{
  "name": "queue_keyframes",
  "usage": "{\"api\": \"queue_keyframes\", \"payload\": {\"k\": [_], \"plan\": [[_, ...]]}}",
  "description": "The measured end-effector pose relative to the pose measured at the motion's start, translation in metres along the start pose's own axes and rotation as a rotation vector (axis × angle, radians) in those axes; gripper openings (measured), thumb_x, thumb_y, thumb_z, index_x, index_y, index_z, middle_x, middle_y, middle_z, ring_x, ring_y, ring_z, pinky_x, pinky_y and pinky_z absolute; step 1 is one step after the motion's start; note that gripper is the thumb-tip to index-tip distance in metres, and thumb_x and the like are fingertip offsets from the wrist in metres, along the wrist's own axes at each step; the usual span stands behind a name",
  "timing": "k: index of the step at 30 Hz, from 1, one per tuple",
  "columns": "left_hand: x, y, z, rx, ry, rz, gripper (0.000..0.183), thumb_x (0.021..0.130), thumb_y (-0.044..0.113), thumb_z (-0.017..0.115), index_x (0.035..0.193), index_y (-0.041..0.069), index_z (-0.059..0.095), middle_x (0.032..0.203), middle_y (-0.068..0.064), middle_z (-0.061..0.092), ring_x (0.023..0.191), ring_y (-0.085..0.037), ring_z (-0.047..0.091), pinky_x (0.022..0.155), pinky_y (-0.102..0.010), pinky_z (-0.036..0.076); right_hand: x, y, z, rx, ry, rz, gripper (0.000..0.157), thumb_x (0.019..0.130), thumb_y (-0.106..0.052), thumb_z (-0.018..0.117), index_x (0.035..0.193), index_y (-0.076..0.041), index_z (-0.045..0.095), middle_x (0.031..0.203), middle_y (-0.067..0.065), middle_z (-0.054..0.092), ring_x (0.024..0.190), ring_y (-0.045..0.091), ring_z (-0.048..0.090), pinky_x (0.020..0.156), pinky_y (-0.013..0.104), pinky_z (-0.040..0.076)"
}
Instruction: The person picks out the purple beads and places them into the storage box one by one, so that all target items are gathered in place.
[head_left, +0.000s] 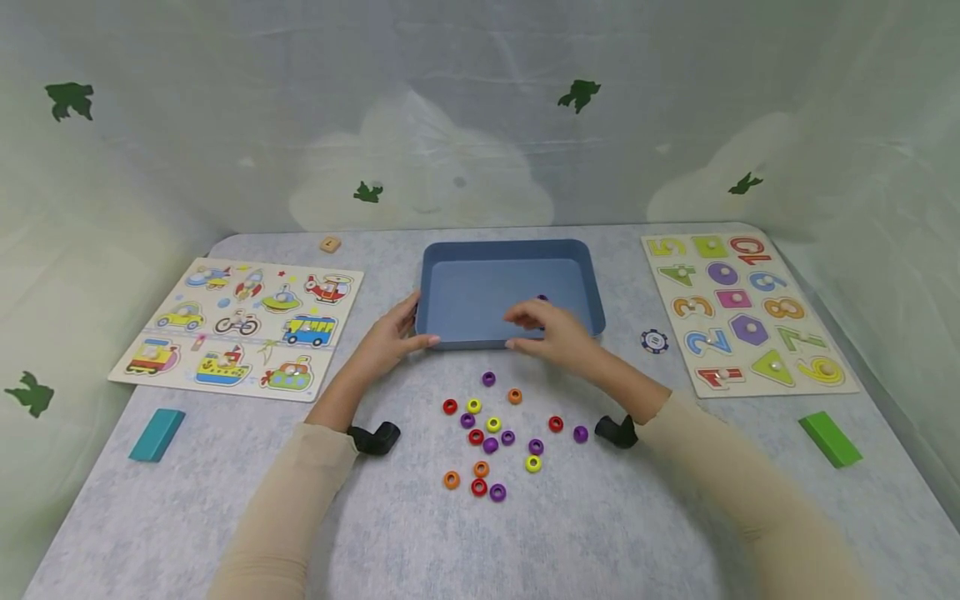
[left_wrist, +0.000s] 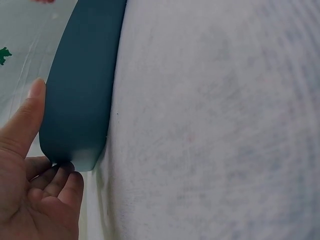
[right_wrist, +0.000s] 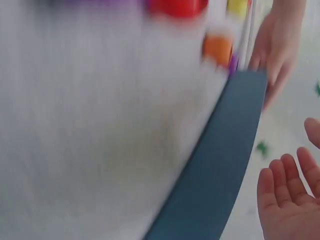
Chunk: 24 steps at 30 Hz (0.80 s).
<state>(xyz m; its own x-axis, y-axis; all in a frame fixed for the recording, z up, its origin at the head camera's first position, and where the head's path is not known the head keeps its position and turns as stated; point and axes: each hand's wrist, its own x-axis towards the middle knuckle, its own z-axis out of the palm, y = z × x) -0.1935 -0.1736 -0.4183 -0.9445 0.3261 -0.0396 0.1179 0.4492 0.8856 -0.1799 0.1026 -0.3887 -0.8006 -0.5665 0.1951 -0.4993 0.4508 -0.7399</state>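
A shallow blue tray [head_left: 480, 292] lies at the back middle of the table. My left hand [head_left: 386, 337] grips its front left corner, the thumb at the front rim and the fingers against the side; the left wrist view shows this hand [left_wrist: 42, 180] at the tray wall [left_wrist: 82, 90]. Over the tray's front right part, my right hand [head_left: 555, 333] has its fingers apart and loosely bent, holding nothing visible. A purple bead [head_left: 542, 297] shows just beyond its knuckles, partly hidden. Several red, yellow, orange and purple beads, one a yellow bead [head_left: 492, 424], lie scattered before the tray.
A vehicle puzzle board [head_left: 240, 321] lies left, a number puzzle board [head_left: 750, 312] right. A poker chip [head_left: 654, 341] is between tray and number board. A teal block [head_left: 157, 434], a green block [head_left: 830, 439] and a small wooden tile [head_left: 330, 244] lie farther out.
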Motion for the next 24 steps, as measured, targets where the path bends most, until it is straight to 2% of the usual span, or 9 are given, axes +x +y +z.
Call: {"api": "queue_keyframes", "payload": {"k": [4,8,13,18,21,24], "plan": [[0.000,0.000,0.000,0.002,-0.001,-0.001,0.086,0.070,0.032,0.063,0.134,0.012,0.010,0.137,-0.004,0.010,0.121,-0.014,0.016,0.098,-0.026,0.020,-0.010,-0.011,0.019,0.072,-0.095,-0.039,0.035,0.073,-0.019,0.063,0.105,-0.007,0.052,0.101,0.006,0.053,0.091,0.021,0.049,0.080,0.030,0.042],[0.000,-0.001,0.000,0.006,0.003,-0.015,0.085,0.070,0.033,0.063,0.134,0.013,0.011,0.137,-0.002,0.010,0.121,-0.011,0.016,0.098,-0.023,0.021,-0.015,-0.006,0.039,0.098,-0.180,0.026,0.035,0.075,-0.023,0.061,0.107,-0.012,0.053,0.102,-0.003,0.050,0.094,0.011,0.047,0.082,0.022,0.040],[0.001,0.000,0.001,0.013,0.005,-0.021,0.085,0.069,0.034,0.063,0.134,0.014,0.011,0.136,-0.002,0.011,0.121,-0.011,0.017,0.097,-0.023,0.021,-0.016,0.003,0.054,0.059,-0.179,0.064,0.028,0.075,-0.016,0.061,0.103,-0.016,0.056,0.098,-0.010,0.050,0.091,0.004,0.046,0.079,0.018,0.040],[0.000,0.000,0.001,0.023,0.015,-0.039,0.084,0.069,0.034,0.063,0.134,0.016,0.012,0.136,-0.001,0.012,0.120,-0.011,0.018,0.097,-0.023,0.022,-0.015,0.003,0.056,-0.016,-0.161,0.082,0.021,0.076,-0.014,0.059,0.096,-0.018,0.059,0.090,-0.012,0.052,0.081,0.001,0.046,0.070,0.016,0.042],[0.001,0.000,0.001,0.028,0.017,-0.054,0.084,0.069,0.036,0.063,0.134,0.017,0.013,0.136,0.000,0.012,0.120,-0.010,0.018,0.097,-0.023,0.023,-0.015,-0.003,0.049,0.012,-0.160,0.108,0.020,0.077,-0.014,0.059,0.097,-0.017,0.058,0.088,-0.011,0.052,0.078,0.002,0.047,0.068,0.016,0.043],[0.001,0.000,0.001,0.030,0.014,-0.058,0.085,0.068,0.036,0.063,0.134,0.017,0.013,0.136,0.000,0.012,0.120,-0.011,0.018,0.097,-0.023,0.023,-0.012,-0.009,0.035,0.064,-0.124,0.098,0.022,0.077,-0.011,0.058,0.099,-0.012,0.058,0.089,-0.009,0.053,0.079,0.003,0.048,0.070,0.017,0.044]]}}
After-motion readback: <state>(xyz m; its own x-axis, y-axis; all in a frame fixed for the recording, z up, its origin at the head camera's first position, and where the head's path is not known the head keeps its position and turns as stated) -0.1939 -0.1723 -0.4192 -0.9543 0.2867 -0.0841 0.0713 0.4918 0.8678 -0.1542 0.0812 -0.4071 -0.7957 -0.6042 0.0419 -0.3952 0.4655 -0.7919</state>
